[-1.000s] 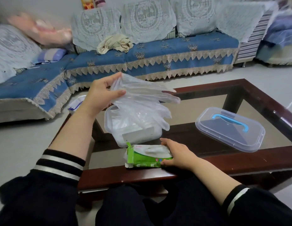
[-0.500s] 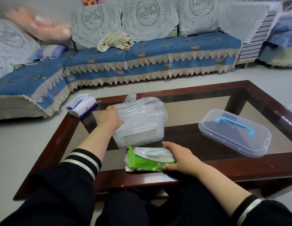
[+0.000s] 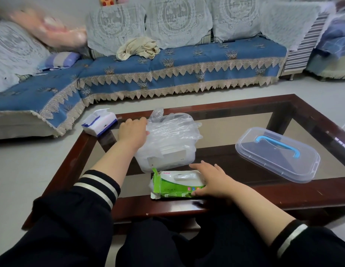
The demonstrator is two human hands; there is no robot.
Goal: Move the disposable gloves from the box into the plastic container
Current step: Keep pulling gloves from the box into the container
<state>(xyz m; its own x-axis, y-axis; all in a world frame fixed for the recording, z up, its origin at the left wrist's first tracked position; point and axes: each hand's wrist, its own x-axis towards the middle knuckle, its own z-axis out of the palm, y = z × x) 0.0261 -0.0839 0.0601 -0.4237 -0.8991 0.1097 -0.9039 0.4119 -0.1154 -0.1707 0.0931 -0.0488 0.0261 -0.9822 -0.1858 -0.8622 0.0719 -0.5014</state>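
A clear plastic container [image 3: 166,160] stands on the table, heaped with crumpled transparent disposable gloves [image 3: 173,128]. My left hand [image 3: 132,132] lies against the left side of the pile, its fingers touching the gloves. In front of the container lies the green glove box [image 3: 173,186], its left flap torn open and a glove showing in its top slot. My right hand [image 3: 210,181] rests flat on the box's right end, fingers spread over the top and thumb against the front face.
The container's clear lid [image 3: 277,153] with a blue handle lies to the right on the glass-topped wooden coffee table [image 3: 245,191]. A white and blue tissue pack [image 3: 99,122] sits at the table's far left corner. A blue sofa [image 3: 167,62] runs behind.
My left hand, which held a bunch of gloves up in the air, has come down and set them in the container. My right hand has stayed on the green box.
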